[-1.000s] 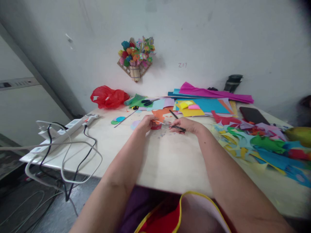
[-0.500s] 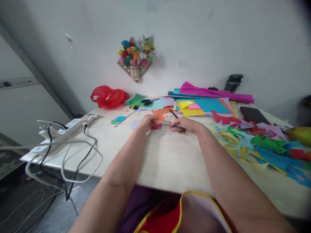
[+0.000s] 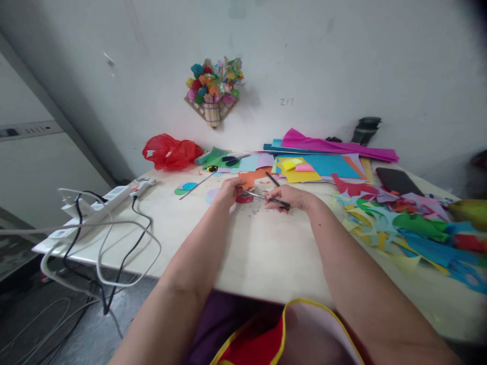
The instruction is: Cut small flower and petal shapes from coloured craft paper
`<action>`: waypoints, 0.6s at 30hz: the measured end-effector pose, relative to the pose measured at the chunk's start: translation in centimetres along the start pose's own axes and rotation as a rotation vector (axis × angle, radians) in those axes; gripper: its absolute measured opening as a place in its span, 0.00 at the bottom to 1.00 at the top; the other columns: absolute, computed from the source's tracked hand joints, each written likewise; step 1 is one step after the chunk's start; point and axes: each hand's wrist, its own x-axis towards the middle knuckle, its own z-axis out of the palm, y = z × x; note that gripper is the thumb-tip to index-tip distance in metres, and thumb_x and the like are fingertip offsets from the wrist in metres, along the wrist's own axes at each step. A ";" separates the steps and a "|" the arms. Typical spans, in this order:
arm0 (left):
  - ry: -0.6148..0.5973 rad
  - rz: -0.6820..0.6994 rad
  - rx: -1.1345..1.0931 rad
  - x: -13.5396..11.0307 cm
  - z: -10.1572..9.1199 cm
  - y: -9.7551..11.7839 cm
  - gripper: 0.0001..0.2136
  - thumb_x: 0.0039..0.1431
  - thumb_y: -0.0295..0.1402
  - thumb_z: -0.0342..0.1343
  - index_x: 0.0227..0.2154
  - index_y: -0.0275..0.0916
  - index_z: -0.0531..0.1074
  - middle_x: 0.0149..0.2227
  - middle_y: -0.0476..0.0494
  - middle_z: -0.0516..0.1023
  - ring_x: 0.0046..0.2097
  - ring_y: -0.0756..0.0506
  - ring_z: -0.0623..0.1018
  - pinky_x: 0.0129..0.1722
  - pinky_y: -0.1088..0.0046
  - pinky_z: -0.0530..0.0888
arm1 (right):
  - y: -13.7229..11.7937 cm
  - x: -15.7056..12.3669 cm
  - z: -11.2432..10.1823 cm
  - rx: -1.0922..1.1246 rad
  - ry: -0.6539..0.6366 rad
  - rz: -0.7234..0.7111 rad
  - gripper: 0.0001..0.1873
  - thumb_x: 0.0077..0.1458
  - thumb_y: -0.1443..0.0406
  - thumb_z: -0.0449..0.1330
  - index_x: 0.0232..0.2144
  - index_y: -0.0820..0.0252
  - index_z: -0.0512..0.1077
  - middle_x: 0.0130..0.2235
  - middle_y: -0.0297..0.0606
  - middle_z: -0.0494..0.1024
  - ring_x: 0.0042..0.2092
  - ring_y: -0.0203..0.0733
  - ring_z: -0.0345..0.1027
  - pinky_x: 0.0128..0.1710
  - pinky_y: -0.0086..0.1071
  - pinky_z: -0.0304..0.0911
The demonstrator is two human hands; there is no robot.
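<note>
My right hand (image 3: pixel 287 196) is closed on a pair of scissors (image 3: pixel 279 202) with black handles. Their metal blades point left toward my left hand (image 3: pixel 230 190), whose fingers are pinched at the blade tips around a small piece of paper, mostly hidden by the fingers. Just behind them lies a larger orange paper (image 3: pixel 258 177). Below the blades is a dark red round piece (image 3: pixel 244 198), with tiny paper bits scattered around it. A dark pen-like stick (image 3: pixel 271 178) reaches up from behind my right hand; I cannot tell if the hand grips it.
Coloured sheets (image 3: pixel 331 166) and a second pair of scissors (image 3: pixel 232 160) lie at the back. Paper scraps (image 3: pixel 418 225) and a dark phone-like slab (image 3: pixel 397 181) are on the right. On the left stand paper circles (image 3: pixel 188 186), a red plastic bag (image 3: pixel 171 152) and a power strip (image 3: pixel 91 210) with cables.
The scissor blades have shifted slightly near the left fingertips. Both hands stay almost in place, and the things on the table have not moved.
</note>
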 end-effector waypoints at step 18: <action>0.006 0.099 0.052 -1.3 1.6 0.5 0.11 0.45 0.31 0.74 0.27 0.34 0.77 0.29 0.44 0.82 0.30 0.47 0.82 0.45 0.66 0.80 | -0.2 1.7 1.1 -0.722 0.302 0.076 0.10 0.49 0.61 0.71 0.36 0.53 0.85 0.40 0.38 0.85 0.45 0.48 0.77 0.38 0.31 0.66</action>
